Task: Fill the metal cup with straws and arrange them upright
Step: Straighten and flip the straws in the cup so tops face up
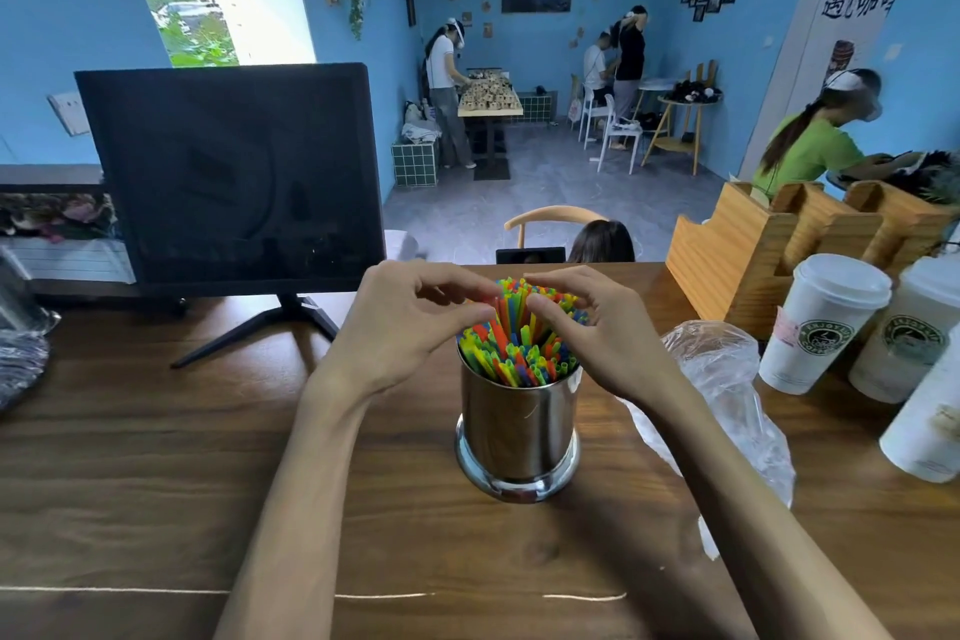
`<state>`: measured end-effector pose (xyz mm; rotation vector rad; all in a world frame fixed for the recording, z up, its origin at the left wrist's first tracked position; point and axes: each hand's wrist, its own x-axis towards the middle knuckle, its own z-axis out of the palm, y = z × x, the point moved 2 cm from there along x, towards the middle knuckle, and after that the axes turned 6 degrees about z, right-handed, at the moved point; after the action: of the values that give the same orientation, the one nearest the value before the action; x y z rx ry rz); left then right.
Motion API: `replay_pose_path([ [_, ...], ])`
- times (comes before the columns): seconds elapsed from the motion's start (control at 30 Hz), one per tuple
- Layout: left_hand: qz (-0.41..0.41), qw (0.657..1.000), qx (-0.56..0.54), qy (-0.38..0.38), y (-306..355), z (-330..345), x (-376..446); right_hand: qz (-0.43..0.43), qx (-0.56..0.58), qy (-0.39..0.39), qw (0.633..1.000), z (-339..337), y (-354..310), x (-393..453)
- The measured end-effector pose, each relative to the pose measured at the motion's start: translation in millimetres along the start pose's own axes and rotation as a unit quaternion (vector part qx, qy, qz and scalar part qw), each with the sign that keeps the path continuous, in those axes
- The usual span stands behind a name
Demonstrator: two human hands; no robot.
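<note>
Both bare forearms reach forward and converge. The left hand and the right hand face each other at the same height — fingers curled inward, thumbs below, fingertips nearly meeting. Each hand cups and pinches at what stands between them.

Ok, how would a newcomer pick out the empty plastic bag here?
Start at the wooden table and find the metal cup of coloured straws at its centre. Just right of it, behind the right hand, lies the plastic bag: clear and crumpled, unlike the white lidded cups beyond.
</note>
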<state>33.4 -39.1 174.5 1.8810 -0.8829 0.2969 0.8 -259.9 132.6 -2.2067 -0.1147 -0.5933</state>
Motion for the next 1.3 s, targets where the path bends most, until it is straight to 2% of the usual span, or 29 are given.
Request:
replay_pose_path([
  [0.03, 0.009, 1.000, -0.007, 0.017, 3, 0, 1, -0.002, -0.004, 0.001, 1.000, 0, -1, -1],
  [0.1, 0.034, 0.994, -0.045, 0.098, 11, -2, 4, -0.010, -0.002, 0.002, 1.000, 1, -5, -2],
  [0.23, 0.072, 0.944, -0.168, 0.274, 23, -15, 13, -0.035, 0.071, -0.030, 0.996, 2, -17, -6],
  [0.3, 0.084, 0.915, -0.225, 0.325, 26, -21, 15, -0.040, 0.096, -0.034, 0.994, 3, -21, -6],
  [0.37, 0.081, 0.898, -0.260, 0.346, 26, -23, 13, -0.058, 0.128, -0.008, 0.990, 2, -25, -5],
  [0.43, 0.060, 0.896, -0.273, 0.344, 19, -22, 9, -0.050, 0.221, 0.033, 0.973, -5, -28, -1],
  [0.53, 0.018, 0.924, -0.244, 0.295, -1, -19, 2, 0.020, 0.401, 0.087, 0.912, -24, -30, 6],
  [0.6, -0.002, 0.959, -0.185, 0.213, -9, -15, -1, 0.057, 0.475, 0.099, 0.872, -35, -29, 11],
  [0.7, -0.019, 0.991, -0.124, 0.038, -5, 0, -4, 0.063, 0.536, 0.111, 0.835, -42, -34, 18],
  [0.77, -0.017, 0.997, -0.070, -0.038, -3, 10, -4, 0.036, 0.517, 0.145, 0.843, -43, -37, 22],
  [0.9, -0.021, 0.999, -0.007, -0.028, -14, 12, -6, -0.012, 0.434, 0.225, 0.872, -46, -38, 26],
  [1.0, -0.026, 0.997, 0.051, -0.043, -20, 16, -9, -0.013, 0.370, 0.242, 0.897, -45, -31, 26],
  [1.1, -0.020, 0.997, 0.077, -0.024, -22, 21, -8, -0.025, 0.279, 0.181, 0.943, -29, -28, 18],
  [1.2, -0.016, 0.999, 0.037, -0.001, -20, 21, -6, -0.024, 0.153, 0.097, 0.983, -3, -16, 8],
  [1.3, -0.010, 0.998, -0.036, 0.044, -11, 16, -2, -0.061, -0.011, 0.057, 0.996, 11, -3, 0],
])
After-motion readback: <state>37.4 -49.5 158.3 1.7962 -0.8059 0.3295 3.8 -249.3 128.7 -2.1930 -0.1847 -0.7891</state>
